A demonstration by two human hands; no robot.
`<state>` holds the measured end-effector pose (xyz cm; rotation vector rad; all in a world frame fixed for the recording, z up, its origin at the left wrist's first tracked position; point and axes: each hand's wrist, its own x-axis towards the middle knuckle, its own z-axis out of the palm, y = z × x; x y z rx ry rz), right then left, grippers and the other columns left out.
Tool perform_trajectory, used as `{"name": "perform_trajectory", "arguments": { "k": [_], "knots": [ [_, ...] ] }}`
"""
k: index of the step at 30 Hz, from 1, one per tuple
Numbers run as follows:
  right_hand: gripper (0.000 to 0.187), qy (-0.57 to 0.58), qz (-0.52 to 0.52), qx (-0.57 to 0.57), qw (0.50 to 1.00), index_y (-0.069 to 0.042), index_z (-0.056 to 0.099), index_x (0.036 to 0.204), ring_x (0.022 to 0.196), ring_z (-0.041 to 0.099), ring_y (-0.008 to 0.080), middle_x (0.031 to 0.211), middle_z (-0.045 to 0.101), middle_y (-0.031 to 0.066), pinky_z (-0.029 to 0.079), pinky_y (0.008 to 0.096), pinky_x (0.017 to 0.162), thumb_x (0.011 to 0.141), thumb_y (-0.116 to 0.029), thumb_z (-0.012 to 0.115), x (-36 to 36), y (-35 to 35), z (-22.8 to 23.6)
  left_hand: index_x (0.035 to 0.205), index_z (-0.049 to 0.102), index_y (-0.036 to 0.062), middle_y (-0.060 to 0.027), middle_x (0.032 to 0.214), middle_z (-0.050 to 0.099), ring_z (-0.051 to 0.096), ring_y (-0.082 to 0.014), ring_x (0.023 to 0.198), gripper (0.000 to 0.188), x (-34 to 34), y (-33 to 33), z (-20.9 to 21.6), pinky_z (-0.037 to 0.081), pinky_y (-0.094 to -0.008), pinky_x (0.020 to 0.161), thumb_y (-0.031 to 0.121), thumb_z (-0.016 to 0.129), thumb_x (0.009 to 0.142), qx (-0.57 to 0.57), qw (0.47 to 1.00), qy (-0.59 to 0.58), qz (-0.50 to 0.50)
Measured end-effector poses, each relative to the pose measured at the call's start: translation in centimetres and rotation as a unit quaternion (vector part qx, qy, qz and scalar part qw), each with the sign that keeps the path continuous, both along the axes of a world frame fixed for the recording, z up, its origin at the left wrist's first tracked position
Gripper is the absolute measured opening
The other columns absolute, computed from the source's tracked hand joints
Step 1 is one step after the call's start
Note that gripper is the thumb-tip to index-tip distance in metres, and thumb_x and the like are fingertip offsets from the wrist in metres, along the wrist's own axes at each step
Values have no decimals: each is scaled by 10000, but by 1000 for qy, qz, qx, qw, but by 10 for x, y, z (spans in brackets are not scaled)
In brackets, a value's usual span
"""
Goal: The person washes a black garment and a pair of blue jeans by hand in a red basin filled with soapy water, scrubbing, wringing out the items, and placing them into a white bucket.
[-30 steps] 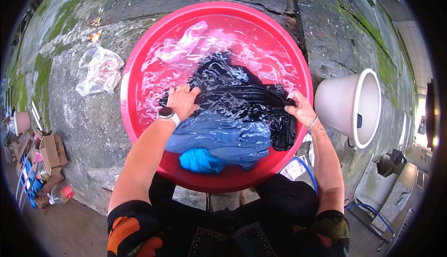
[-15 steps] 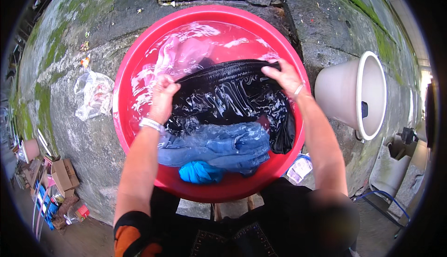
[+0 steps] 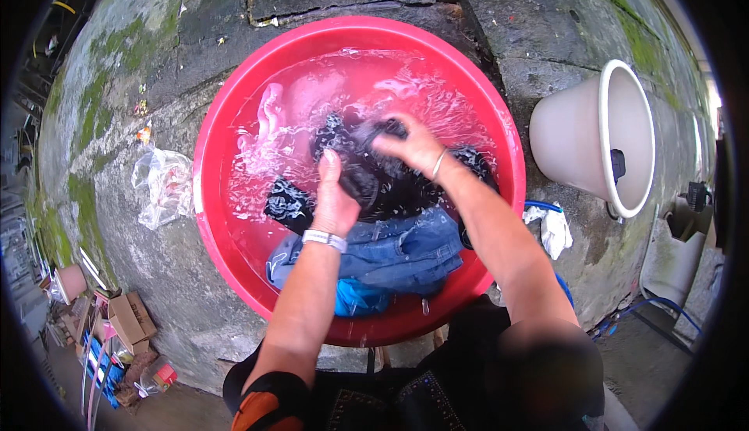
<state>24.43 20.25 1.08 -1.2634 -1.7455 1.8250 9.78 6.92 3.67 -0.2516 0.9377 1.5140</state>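
A black garment [image 3: 402, 193] with an elastic-looking waistband lies bunched in the water of a large red tub [image 3: 205, 173]. My left hand [image 3: 335, 201] is closed on one part of it, thumb pointing up and the other fingers partly hidden. My right hand [image 3: 413, 148], slightly blurred, grips another bunch just to the right. Below them, blue jeans [image 3: 394, 251] stretch across the near side of the tub. A bright blue cloth [image 3: 359, 298] sits under their near edge. Pink cloth [image 3: 269, 111] floats at the far left.
On its side to the right lies a whitish bucket [image 3: 573, 142]. A clear plastic bag [image 3: 165, 185] is left of the tub. White crumpled plastic [image 3: 555, 232] rests by a blue hose [image 3: 566, 290] at the near right. Cardboard [image 3: 131, 322] and clutter pile up at lower left.
My hands have come closer together, bunching the black garment that was stretched wide between them. The water is more rippled, and the view has shifted a little.
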Motion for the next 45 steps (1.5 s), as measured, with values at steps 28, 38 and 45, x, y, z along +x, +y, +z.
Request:
{"name": "perform_trajectory", "arguments": {
  "k": [28,38,45],
  "knots": [
    [359,-10,45,274,961,-76,691,1081,1053,626,316,1073,660,155,492,403,961,791,-277,753,-23,-42,21,1476,364,129,-75,1503,409,355,-264,1405,849,15,6,7,264,-466,1179,726,517,893,-16,997,47,-51],
    [371,-121,225,300,919,-85,661,968,861,704,350,925,702,153,560,483,756,809,-419,687,-88,-73,79,1238,600,127,-61,1257,614,575,-228,1180,490,8,-30,-30,506,-428,968,524,501,968,34,995,7,98],
    [540,-294,-74,38,952,-45,678,1195,1082,667,370,1126,695,246,495,440,974,889,-484,607,27,46,10,1198,620,40,-126,1198,672,652,-291,1084,425,-17,13,29,493,-472,997,405,564,988,-11,992,122,-6]
  ]
}}
